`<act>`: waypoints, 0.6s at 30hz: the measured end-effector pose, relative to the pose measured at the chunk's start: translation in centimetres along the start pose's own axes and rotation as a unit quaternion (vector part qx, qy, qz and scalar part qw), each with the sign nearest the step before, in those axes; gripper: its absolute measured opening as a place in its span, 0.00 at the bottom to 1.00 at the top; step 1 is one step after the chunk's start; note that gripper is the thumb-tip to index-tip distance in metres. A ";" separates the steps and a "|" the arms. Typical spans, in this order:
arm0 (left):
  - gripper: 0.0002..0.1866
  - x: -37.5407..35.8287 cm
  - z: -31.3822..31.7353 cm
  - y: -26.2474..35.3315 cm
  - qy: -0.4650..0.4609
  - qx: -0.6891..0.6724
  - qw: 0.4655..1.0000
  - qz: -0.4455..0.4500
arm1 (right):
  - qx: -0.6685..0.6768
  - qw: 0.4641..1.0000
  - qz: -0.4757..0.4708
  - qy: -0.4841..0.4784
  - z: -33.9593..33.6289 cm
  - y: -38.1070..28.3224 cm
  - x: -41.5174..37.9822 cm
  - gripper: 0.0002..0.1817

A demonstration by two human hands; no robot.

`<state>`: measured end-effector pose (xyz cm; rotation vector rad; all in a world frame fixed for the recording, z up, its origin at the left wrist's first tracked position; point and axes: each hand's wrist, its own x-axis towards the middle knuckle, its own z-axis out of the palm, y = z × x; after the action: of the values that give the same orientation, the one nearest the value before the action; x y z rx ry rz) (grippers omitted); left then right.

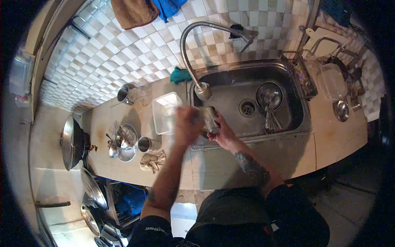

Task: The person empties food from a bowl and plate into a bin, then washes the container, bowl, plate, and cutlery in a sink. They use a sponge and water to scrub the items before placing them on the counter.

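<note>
My right hand (222,132) grips a steel cup (210,118) over the near left corner of the sink (230,86). My left hand (186,123) is blurred with motion and pressed against the cup's left side; what it holds cannot be made out. A clear plastic container (164,113) stands on the counter just left of my left hand. The bendy steel tap (193,49) rises from its base right behind the cup.
In the sink lie a steel bowl with spoons (269,99) and the drain (247,108). On the left counter sit a steel cup (146,144), a crumpled cloth (153,161), a plate of utensils (123,142), another cup (124,93). A wok (72,142) stands far left; lids and a rack (331,80) right.
</note>
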<state>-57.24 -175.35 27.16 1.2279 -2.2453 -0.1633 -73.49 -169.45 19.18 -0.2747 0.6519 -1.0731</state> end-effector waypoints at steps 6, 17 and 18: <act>0.12 1.4 4.8 5.6 -0.008 -0.074 0.981 -0.180 | -0.009 0.994 -0.101 0.038 -0.4 1.8 -0.4 0.27; 0.18 1.1 7.0 6.3 -0.073 -0.799 0.402 -0.442 | -0.527 0.817 -0.228 -0.043 -6.7 -3.6 -2.3 0.36; 0.19 1.5 6.6 5.6 -0.125 -0.754 0.504 -0.402 | -0.581 0.787 -0.199 -0.065 -6.4 -5.4 -2.7 0.38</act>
<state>-65.54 -174.43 24.35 0.8932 -0.5879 -2.1532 -82.18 -168.93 17.86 -1.6098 1.1046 -0.8990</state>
